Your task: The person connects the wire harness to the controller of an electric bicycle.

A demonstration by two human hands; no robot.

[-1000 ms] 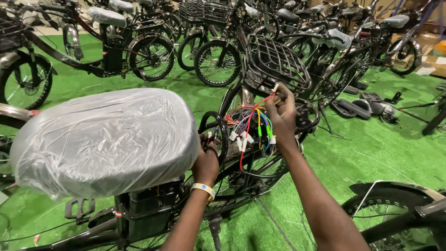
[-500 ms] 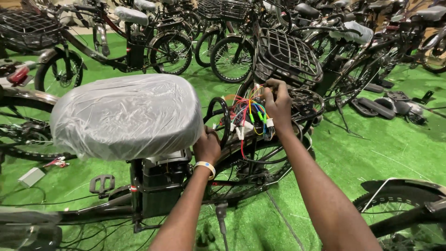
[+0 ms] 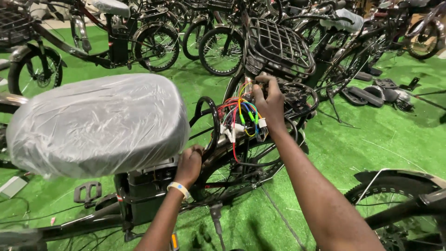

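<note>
Now the whole view sits closer and lower than a second ago: the plastic-wrapped saddle (image 3: 97, 123) has swung from the left edge toward the centre-left and fills far more of the frame, so I judge I have leaned in over the rear of the bicycle to work at the wiring rather than moved either hand off it. Both hands stay roughly where they were against the frame.

Largest first, the saddle is broad, grey under clear crinkled film. Behind it the black wire basket (image 3: 278, 49) sits at upper centre, over the rear wheel (image 3: 260, 153). The green mat (image 3: 371, 139) runs under everything, with more parked bicycles along the top.

My right hand (image 3: 269, 104) is at centre, just below the basket, fingers curled shut on the top of the wire bundle (image 3: 241, 118). That bundle hangs in a loose tangle of red, yellow, green and blue leads with small white connectors (image 3: 261, 122) at their ends, just right of the saddle.

My left hand (image 3: 188, 165) is lower, under the saddle's right edge, fingers closed around a black frame tube (image 3: 211, 139); a pale wristband (image 3: 179, 188) circles the wrist.
</note>
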